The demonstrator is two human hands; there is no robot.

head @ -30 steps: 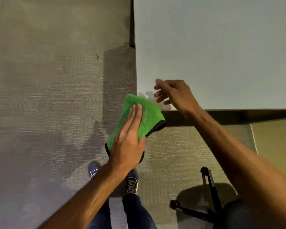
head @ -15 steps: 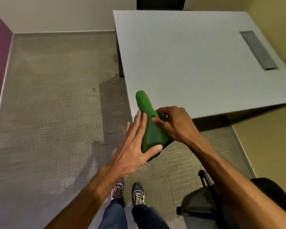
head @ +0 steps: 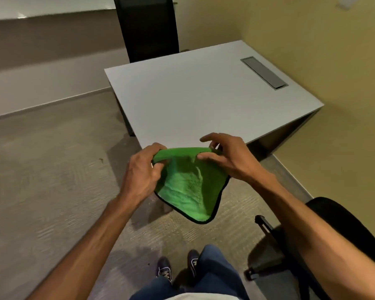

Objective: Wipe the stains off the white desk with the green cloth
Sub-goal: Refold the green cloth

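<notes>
Office room. Evidence: white desk [head: 199,100] with a recessed grey cable-port cover [head: 264,72], black office chair [head: 342,232] on castors, grey carpet-tile floor [head: 41,174], dark cabinet [head: 146,27] against the wall.

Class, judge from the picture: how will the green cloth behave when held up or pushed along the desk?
Probably floppy: the cloth sags to a point below the left hand and right hand pinching its top edge. Likely light: fingertips alone carry it. Its fluffy pile may drag on the desk.
</notes>
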